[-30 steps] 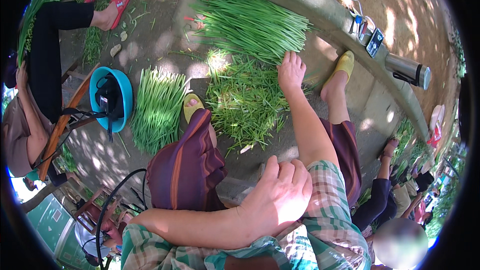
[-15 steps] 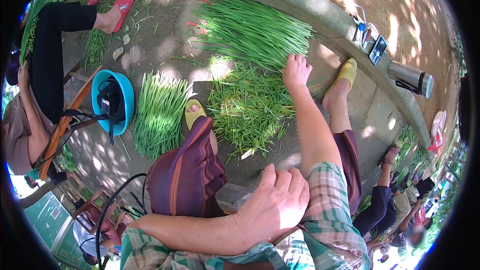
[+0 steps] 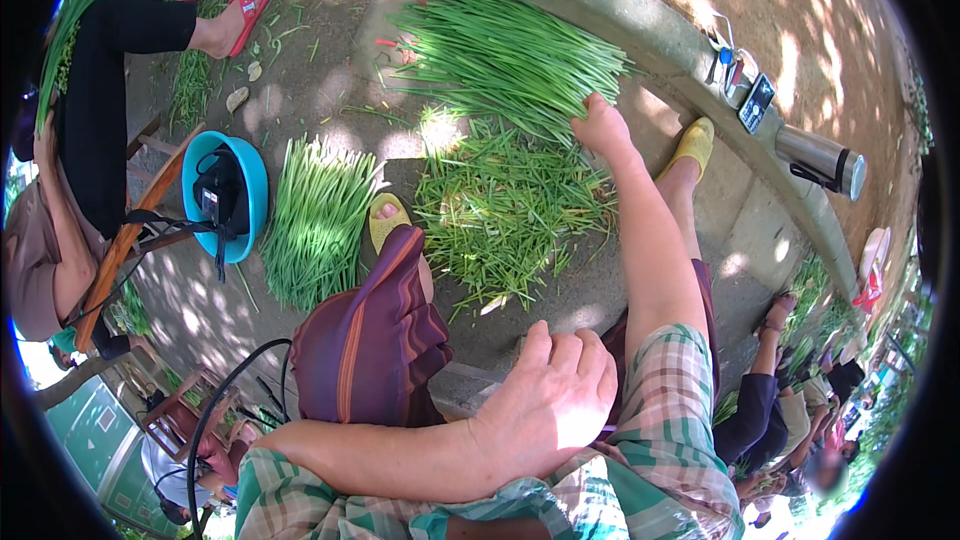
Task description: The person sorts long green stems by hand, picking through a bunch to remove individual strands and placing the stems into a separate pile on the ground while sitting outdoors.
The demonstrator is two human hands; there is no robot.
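Observation:
A thick pile of long green chive stalks (image 3: 510, 55) lies on the ground ahead, its ends pointing right. At the near right side of this pile is my right hand (image 3: 604, 132), arm stretched out, its fingers closed at the stalks. Just nearer lies a loose heap of shorter chive pieces (image 3: 510, 205). My left hand (image 3: 548, 395) stays close to my lap with its fingers curled; their undersides are hidden, so what they hold, if anything, does not show. A neat bundle of chives with pale ends (image 3: 318, 225) lies left of my left foot.
A blue basin (image 3: 258, 205) with a black bag stands left, beside a wooden chair and a seated person in red sandals (image 3: 250, 12). Along the concrete curb (image 3: 600, 5) are a phone (image 3: 757, 102) and a steel flask (image 3: 815, 160). Other people sit at lower right.
My right hand has shifted slightly right and turned, its fingers now closing beside the pile instead of lying over the stalk ends. My left hand stays nearly still.

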